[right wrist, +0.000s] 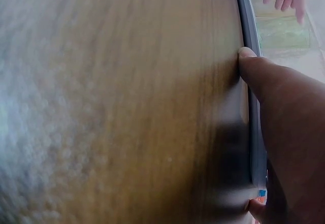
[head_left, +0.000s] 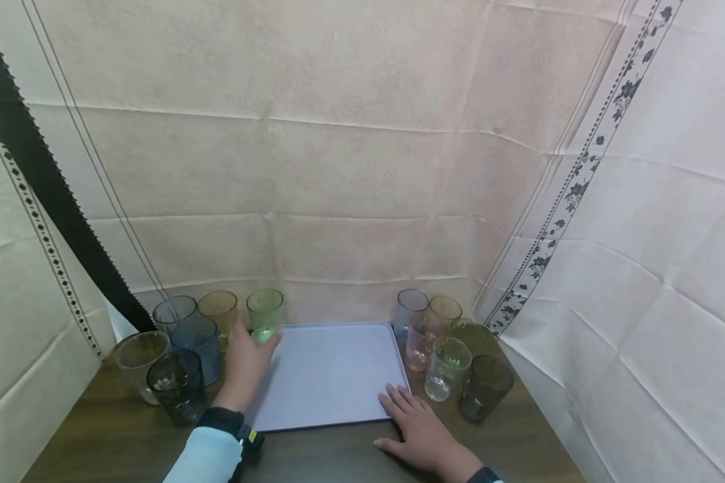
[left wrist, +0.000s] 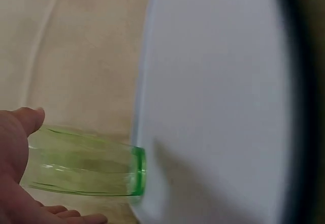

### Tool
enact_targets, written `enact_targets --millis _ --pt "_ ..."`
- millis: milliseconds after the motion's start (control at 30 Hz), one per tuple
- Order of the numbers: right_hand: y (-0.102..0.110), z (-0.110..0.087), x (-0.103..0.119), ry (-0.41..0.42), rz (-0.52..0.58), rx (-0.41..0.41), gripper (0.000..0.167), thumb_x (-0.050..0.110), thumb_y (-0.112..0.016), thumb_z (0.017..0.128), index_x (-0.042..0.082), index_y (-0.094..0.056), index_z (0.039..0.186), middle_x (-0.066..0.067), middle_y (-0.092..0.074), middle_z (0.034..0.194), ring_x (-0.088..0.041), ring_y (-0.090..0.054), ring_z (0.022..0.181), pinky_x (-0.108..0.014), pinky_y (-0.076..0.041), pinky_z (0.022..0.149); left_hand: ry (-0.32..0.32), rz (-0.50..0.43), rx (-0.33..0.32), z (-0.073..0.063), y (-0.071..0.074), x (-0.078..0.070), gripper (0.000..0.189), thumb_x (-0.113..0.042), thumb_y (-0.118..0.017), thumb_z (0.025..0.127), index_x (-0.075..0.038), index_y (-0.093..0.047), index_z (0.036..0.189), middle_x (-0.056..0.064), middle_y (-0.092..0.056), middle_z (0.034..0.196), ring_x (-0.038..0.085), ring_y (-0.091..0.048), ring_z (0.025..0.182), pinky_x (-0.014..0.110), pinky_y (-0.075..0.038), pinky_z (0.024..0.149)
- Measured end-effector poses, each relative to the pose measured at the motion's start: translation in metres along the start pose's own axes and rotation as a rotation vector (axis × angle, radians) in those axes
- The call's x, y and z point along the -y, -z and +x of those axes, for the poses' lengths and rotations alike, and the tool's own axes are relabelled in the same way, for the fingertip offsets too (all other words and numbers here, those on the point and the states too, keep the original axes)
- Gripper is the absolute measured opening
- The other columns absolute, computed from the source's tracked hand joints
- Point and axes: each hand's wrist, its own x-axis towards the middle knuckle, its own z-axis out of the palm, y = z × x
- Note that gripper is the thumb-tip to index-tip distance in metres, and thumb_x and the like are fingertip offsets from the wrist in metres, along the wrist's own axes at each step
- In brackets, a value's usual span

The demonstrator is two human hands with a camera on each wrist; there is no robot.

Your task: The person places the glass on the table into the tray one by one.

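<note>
A clear green glass (head_left: 265, 310) stands upright at the far left corner of a white tray (head_left: 338, 376). My left hand (head_left: 244, 362) is right beside it, thumb and fingers spread apart with the glass between them. In the left wrist view, the thumb (left wrist: 31, 120) lies close to the rim of the green tumbler (left wrist: 86, 163), and the fingers extend along its other side. At the tray's near right corner my right hand (head_left: 419, 429) rests, palm down and fingers outstretched. Its thumb touches the tray's dark outer edge (right wrist: 254, 107) in the right wrist view.
Left of the tray stand a yellow glass (head_left: 217, 305), blue glasses (head_left: 196, 342), a clear glass (head_left: 135, 362) and a dark grey glass (head_left: 176, 389). To its right are several more, including a pink glass (head_left: 419, 345) and a dark brown glass (head_left: 486, 389). Cloth (head_left: 338, 168) hangs behind.
</note>
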Motion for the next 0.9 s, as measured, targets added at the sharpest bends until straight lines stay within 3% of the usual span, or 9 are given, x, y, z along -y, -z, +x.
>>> enact_targets --millis 200,433,533,733,833,900 --pt "-0.001 0.001 -0.002 0.001 -0.011 -0.01 0.096 0.085 -0.054 0.099 0.028 -0.037 0.174 -0.002 -0.026 0.183 -0.035 -0.026 0.167 -0.067 -0.03 0.129 0.0 0.079 0.042 -0.041 0.023 -0.009 0.11 -0.043 -0.081 0.101 0.002 -0.012 0.174 0.038 -0.025 0.173 0.059 -0.036 0.155 0.073 -0.039 0.119" --pt "-0.001 0.001 -0.002 0.01 -0.012 -0.025 0.096 0.084 -0.055 0.099 0.026 -0.038 0.174 -0.003 -0.027 0.183 -0.035 -0.026 0.167 -0.067 -0.03 0.129 -0.033 0.096 0.071 -0.092 0.055 -0.011 0.094 -0.049 -0.079 0.103 0.003 -0.033 0.167 0.033 -0.038 0.166 0.055 -0.043 0.151 0.07 -0.043 0.118" --pt "-0.001 0.001 -0.002 0.01 -0.011 -0.026 0.096 0.083 -0.056 0.1 0.026 -0.038 0.174 -0.003 -0.027 0.183 -0.035 -0.026 0.167 -0.067 -0.03 0.129 -0.041 0.089 0.072 -0.112 0.066 -0.008 0.08 -0.048 -0.079 0.103 0.0 -0.047 0.159 0.028 -0.05 0.159 0.053 -0.053 0.143 0.069 -0.048 0.114" --pt "0.0 0.001 -0.002 0.003 0.007 -0.026 0.095 0.084 -0.055 0.099 0.027 -0.038 0.174 -0.002 -0.026 0.183 -0.035 -0.025 0.168 -0.068 -0.029 0.129 -0.029 0.126 -0.005 -0.137 0.084 0.009 0.039 -0.035 -0.083 0.102 -0.007 -0.071 0.127 0.016 -0.072 0.128 0.04 -0.07 0.12 0.06 -0.06 0.1" --pt "-0.001 0.001 -0.001 0.007 0.0 -0.024 0.096 0.085 -0.054 0.099 0.027 -0.038 0.174 -0.003 -0.027 0.183 -0.035 -0.025 0.168 -0.067 -0.029 0.129 -0.013 0.175 -0.09 -0.144 0.095 0.023 0.022 -0.03 -0.086 0.098 -0.013 -0.077 0.11 0.008 -0.077 0.111 0.029 -0.075 0.103 0.041 -0.064 0.084" --pt "-0.001 0.002 -0.001 0.008 -0.007 -0.019 0.096 0.085 -0.053 0.099 0.026 -0.038 0.174 -0.003 -0.026 0.183 -0.035 -0.025 0.168 -0.067 -0.029 0.129 0.005 0.187 -0.151 -0.146 0.103 0.033 0.016 -0.028 -0.088 0.096 -0.016 -0.078 0.101 0.004 -0.078 0.102 0.018 -0.074 0.09 0.027 -0.058 0.073"
